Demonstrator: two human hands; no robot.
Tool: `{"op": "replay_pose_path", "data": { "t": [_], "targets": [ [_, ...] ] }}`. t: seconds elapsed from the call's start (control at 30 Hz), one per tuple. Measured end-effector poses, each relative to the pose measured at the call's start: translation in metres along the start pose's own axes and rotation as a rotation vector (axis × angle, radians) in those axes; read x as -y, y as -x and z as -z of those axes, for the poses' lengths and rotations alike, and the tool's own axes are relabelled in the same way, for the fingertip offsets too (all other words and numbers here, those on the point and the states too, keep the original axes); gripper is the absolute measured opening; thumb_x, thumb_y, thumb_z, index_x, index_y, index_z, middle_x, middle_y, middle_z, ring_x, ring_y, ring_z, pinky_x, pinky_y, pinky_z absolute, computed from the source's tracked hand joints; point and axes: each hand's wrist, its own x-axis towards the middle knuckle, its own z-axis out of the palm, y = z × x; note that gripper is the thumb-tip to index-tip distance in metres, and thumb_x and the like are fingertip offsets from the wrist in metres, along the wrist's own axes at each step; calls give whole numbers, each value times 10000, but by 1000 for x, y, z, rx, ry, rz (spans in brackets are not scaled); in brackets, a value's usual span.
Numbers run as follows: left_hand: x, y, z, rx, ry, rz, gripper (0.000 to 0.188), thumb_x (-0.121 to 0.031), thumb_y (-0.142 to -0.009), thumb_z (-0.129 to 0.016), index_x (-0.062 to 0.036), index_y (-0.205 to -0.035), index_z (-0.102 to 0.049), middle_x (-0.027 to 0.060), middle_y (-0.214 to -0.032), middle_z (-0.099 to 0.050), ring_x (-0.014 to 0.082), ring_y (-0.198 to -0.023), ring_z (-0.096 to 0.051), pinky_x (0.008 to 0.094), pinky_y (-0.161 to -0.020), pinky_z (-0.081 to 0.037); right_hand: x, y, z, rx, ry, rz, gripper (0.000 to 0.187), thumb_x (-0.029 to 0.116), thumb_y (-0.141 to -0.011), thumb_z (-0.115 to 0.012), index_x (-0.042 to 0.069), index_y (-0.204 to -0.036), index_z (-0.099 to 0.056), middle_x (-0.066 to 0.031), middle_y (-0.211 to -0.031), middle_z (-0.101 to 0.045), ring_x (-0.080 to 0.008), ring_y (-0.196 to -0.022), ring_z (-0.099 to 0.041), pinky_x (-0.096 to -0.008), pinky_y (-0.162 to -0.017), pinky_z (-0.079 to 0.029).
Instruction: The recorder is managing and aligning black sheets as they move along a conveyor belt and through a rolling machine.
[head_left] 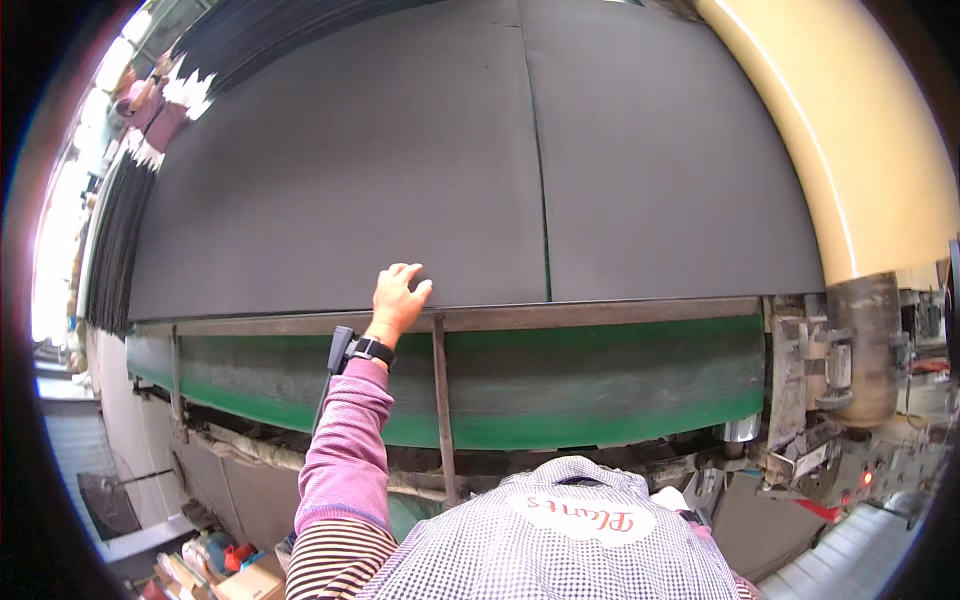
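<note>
My left hand (398, 297) reaches over the front edge of a wide dark grey sheet (350, 160). Its fingers are slightly bent, the thumb stands apart, and nothing shows in its grasp. The fingertips are at the sheet's surface; whether they press on it I cannot tell. A second dark grey sheet (670, 150) lies to the right, divided from the first by a narrow gap with green in it. On my left wrist are a black band and a small dark device. My right hand is out of sight; only a bit of sleeve shows beside the apron (480, 550).
A metal rail (600, 313) runs along the front, above a green conveyor belt (600, 380). At the right stands a large cream-coloured roller (850, 130) with machine parts below. Black sheets are stacked (118, 240) at the left, near another person (150, 108). Boxes (250, 582) sit lower left.
</note>
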Motion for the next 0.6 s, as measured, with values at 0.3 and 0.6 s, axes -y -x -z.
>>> {"op": "replay_pose_path", "data": {
  "t": [0.3, 0.6],
  "targets": [
    [-76, 9, -20, -45, 313, -122, 466, -382, -829, -595, 10, -1081, -616, 195, -1121, -599, 331, -1048, -565, 379, -954, -419, -34, -67, -12, -95, 297, 495, 190, 206, -704, -566, 68, -593, -632, -154, -658, -621, -293, -603, -622, -402, -513, -477],
    [82, 15, 42, -138, -408, 532, 441, -446, -877, -469, -61, -841, -681, 131, -925, -633, 282, -926, -580, 402, -832, -455, 79, -104, 67, -112, 254, 360, 203, 215, -737, -526, 79, -694, -671, -160, -759, -641, -300, -711, -634, -402, -617, -493]
  ]
}}
